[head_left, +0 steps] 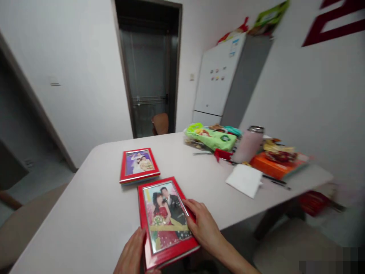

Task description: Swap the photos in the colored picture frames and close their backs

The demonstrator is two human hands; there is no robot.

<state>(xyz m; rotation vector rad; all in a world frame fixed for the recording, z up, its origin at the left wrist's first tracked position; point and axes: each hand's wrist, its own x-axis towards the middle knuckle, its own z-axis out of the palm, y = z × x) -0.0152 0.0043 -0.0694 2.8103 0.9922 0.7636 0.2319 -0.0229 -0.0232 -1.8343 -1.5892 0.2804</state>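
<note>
While the left hand point(131, 249) grips the left side of a red picture frame point(165, 220), the right hand point(203, 222) holds its right side, with its thumb reaching over the front. So the frame sits between the two hands, tilted a bit, with its picture facing up. The picture shows two people, one in a red dress with flowers and one in a dark suit. I cannot tell if this frame rests on the white counter point(114, 217).

Just past its top left corner, a second red picture frame point(139, 165) lies on the counter. Off to the right are a white paper point(244, 179), a pink bottle point(247, 146), an orange box point(270, 165) and a green bag point(216, 139). Farther back stands a white fridge point(215, 85).
</note>
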